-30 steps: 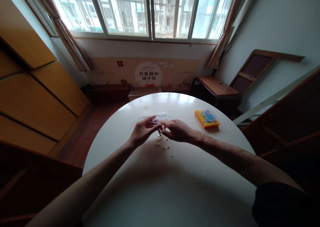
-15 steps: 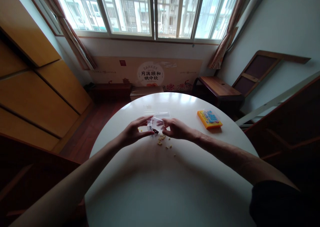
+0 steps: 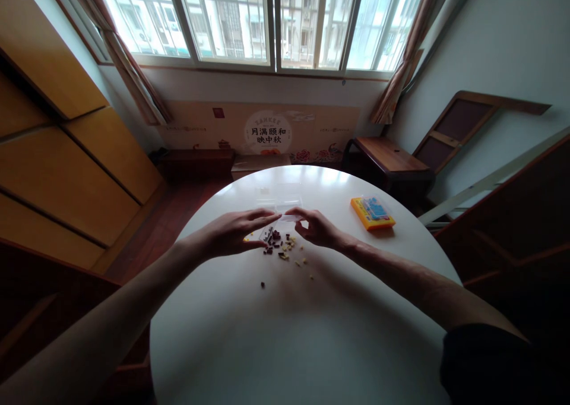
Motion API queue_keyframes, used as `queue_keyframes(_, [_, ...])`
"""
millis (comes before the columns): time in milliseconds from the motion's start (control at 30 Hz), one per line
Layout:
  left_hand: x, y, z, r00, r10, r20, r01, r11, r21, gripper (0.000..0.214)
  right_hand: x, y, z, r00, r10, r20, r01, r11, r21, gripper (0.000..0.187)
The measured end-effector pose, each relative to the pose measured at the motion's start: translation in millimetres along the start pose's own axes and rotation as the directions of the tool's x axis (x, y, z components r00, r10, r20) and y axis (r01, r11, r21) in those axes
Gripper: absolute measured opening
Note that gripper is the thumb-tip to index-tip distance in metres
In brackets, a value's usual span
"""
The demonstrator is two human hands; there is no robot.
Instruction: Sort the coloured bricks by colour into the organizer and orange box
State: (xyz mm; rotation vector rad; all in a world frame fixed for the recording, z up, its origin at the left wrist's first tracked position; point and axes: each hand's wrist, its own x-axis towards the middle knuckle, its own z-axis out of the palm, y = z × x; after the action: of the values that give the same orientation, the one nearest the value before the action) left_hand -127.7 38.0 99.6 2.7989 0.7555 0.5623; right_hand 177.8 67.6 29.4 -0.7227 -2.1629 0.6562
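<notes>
My left hand (image 3: 231, 231) reaches in from the left, its fingers stretched out and its thumb apart below. Opposite it, my right hand (image 3: 315, 227) has curled fingers at the edge of a clear plastic box (image 3: 291, 217); the box's outline is hard to make out. Under and between the hands lie several small dark red pieces (image 3: 275, 236), with some grey pieces (image 3: 268, 234) beside my left thumb. Pale yellow pieces (image 3: 288, 244) are scattered to the right of these. One dark piece (image 3: 262, 284) lies alone nearer to me.
Everything lies on a round white table (image 3: 294, 345). Clear plastic trays (image 3: 289, 198) sit just beyond my hands. On the right is an orange and yellow box (image 3: 373, 213) with a clear blue-filled packet on top. A wooden chair (image 3: 387, 154) stands behind the table.
Dark red and grey pieces now lie loose on the table, where before dark pieces were inside the clear box between my hands. My left hand's fingers have straightened and spread.
</notes>
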Motion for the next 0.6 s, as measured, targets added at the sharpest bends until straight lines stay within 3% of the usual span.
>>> queue_keyframes(167, [4,8,-7.9,0.995,0.039,0.095,-0.048,0.995,0.090,0.075,-4,6,-3,0.996,-0.089,-0.032,0.086,0.993,-0.082,0.045])
queue_keyframes(300, [9,12,-10.7,0.998,0.039,0.042,-0.040,0.999,0.006,0.068,-8,6,-7,0.987,-0.154,-0.054,0.148,0.983,-0.109,0.047])
queue_keyframes(367, [12,14,-8.4,0.999,0.028,-0.038,-0.029,0.999,-0.031,0.064,-8,3,-9,0.979,-0.155,-0.134,0.139,0.983,-0.119,0.040])
queue_keyframes(500, [22,19,8.4,0.949,-0.097,-0.300,0.034,0.977,-0.209,0.072,-6,-2,-11,0.932,0.010,-0.363,-0.025,0.999,-0.038,0.021])
queue_keyframes(600, [32,21,31.6,0.904,-0.241,-0.354,0.040,0.870,-0.491,0.071,-4,3,-11,0.911,0.183,-0.371,-0.119,0.975,0.190,0.034])
